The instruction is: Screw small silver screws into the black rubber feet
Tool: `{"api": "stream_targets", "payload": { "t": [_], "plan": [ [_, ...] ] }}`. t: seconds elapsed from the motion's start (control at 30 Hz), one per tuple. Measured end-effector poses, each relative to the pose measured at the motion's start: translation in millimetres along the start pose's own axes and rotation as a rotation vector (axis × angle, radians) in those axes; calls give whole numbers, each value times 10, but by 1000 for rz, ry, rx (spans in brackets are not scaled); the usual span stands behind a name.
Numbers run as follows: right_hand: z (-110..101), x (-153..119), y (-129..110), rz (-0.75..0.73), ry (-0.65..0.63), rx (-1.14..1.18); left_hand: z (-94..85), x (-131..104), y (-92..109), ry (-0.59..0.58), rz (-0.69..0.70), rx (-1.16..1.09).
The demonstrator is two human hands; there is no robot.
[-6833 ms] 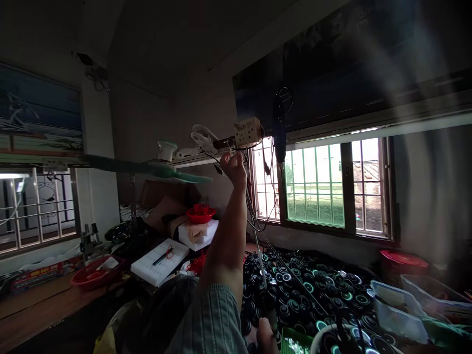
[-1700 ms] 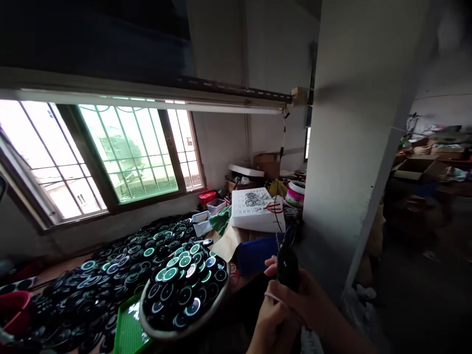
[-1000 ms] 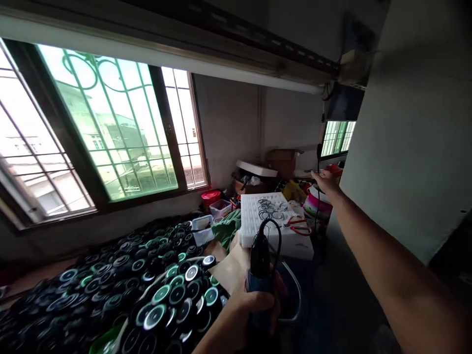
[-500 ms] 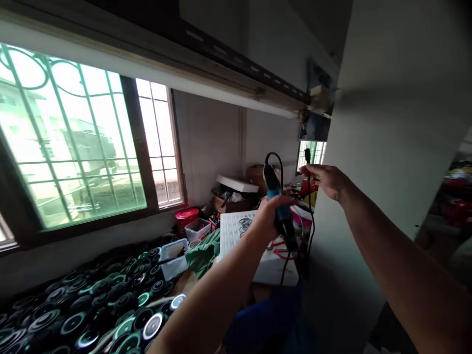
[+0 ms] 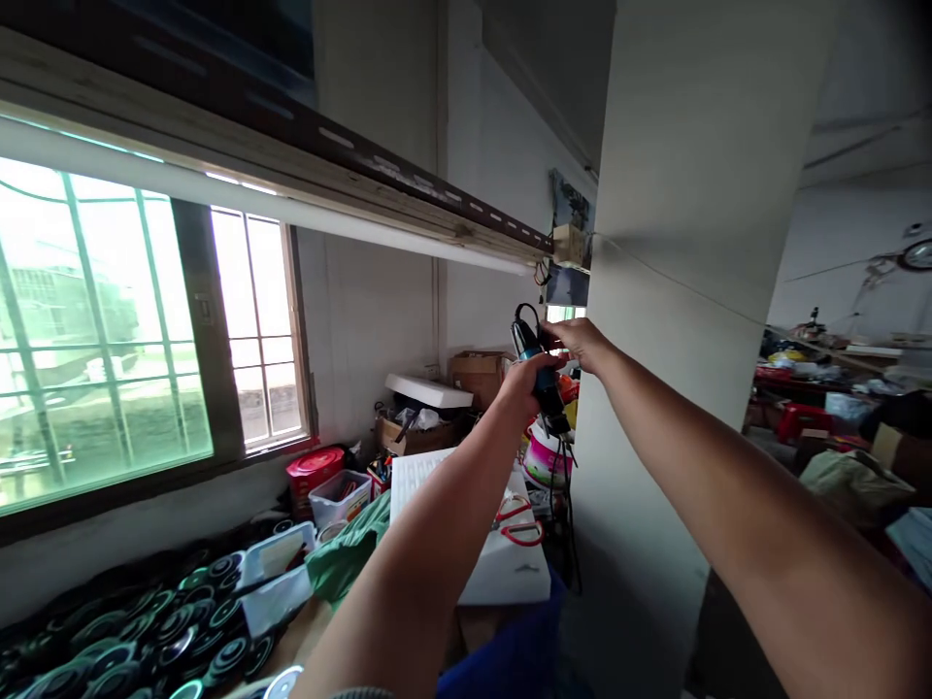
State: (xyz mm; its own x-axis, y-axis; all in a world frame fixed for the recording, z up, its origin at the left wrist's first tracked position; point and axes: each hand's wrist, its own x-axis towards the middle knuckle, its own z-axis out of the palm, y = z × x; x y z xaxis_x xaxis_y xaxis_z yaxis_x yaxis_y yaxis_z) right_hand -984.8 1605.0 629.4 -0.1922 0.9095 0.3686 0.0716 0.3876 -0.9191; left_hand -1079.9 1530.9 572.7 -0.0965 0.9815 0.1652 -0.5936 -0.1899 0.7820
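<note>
My left hand (image 5: 525,379) is wrapped around the middle of a blue-and-black electric screwdriver (image 5: 557,416), which stands tilted with a small black loop at its upper end. Just beyond it, my right hand (image 5: 579,342) has its fingers closed on a black cord, largely hidden by the fingers. Black cable (image 5: 569,524) hangs down below the tool. Under my left forearm lies a white foam board (image 5: 502,581), with red-handled scissors (image 5: 522,532) on it.
A white pillar (image 5: 655,388) stands close on the right. Overhead runs a shelf beam (image 5: 408,209) with a power socket box (image 5: 570,246) at its far end. Black round parts (image 5: 146,621), a clear bin (image 5: 273,592) and a red tub (image 5: 315,476) crowd the left.
My view has turned to the right. My right hand has come leftward, close to the tool, and the cord's plug end no longer shows above its fingers. My left hand still grips the tool.
</note>
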Motion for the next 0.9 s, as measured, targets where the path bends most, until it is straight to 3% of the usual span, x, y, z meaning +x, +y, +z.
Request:
{"api": "stream_targets", "payload": {
  "t": [0.3, 0.63, 0.9],
  "plan": [
    [70, 26, -113, 34, 16, -88, 90, 55, 234, 16, -31, -29],
    [237, -3, -128, 19, -18, -122, 83, 311, 259, 184, 11, -61],
    [170, 41, -185, 35, -55, -161, 80, 522, 317, 243, 50, -109]
  ]
}}
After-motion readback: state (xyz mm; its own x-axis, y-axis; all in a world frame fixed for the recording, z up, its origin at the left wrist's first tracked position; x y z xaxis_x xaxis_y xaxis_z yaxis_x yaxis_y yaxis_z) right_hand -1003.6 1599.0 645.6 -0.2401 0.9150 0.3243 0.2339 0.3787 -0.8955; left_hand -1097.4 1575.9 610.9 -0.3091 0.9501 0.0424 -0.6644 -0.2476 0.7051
